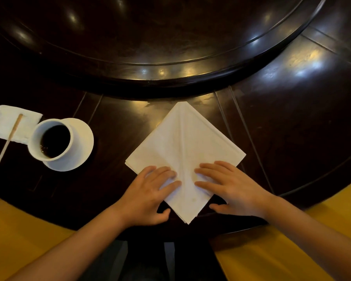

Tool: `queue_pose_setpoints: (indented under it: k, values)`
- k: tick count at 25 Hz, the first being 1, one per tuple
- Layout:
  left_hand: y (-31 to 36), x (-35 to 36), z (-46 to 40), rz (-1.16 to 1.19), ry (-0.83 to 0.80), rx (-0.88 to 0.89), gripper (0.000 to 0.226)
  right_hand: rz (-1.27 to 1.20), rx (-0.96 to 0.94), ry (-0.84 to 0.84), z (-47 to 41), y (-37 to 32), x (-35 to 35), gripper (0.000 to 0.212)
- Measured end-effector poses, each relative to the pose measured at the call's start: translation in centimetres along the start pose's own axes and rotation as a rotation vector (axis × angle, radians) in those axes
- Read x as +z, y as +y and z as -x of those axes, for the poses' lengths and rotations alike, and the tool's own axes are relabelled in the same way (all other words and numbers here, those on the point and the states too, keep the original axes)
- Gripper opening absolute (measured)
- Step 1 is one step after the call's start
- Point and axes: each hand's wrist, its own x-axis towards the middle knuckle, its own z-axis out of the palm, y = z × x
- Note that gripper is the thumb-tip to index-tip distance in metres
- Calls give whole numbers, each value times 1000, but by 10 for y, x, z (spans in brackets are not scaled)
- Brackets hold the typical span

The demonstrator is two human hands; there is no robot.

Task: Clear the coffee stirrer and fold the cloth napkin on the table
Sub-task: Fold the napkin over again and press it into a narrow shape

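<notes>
A white cloth napkin [182, 145] lies on the dark wooden table [292, 122] as a diamond, with two flaps meeting along a centre crease. My left hand [150, 193] presses flat on its lower left part, fingers spread. My right hand [229, 189] presses flat on the lower right part, thumb resting on the table. Far to the left, a wooden coffee stirrer [8, 140] lies slanted across a white paper tissue [12, 124], its lower end on the table.
A white cup of dark coffee [53, 140] stands on a white saucer [83, 142] beside the tissue. A large dark lazy Susan [170, 76] rises behind the napkin. Yellow seat upholstery [272, 260] shows below the table edge.
</notes>
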Motion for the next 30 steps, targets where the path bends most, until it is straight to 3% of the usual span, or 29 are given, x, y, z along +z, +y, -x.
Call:
queue_pose_setpoints:
  k: [6,12,19,22,25,30]
  values:
    - [-4,-9,-17,-93,24,131,48,97,-90,167,-18,-4,1,22]
    - [-20,-22,-11,-79,51,216,24,105,-143,189,-15,4,-1,20]
    - [-27,-24,8,33,118,29,16,-105,34,346,1,0,-1,14]
    - [-22,-26,10,273,218,-211,22,-393,292,515,1,-8,-1,17]
    - [-18,-34,3,457,368,-457,5,-567,431,673,-10,-9,-8,16]
    - [-14,-46,-18,553,482,-617,8,-639,606,749,-29,-1,-26,8]
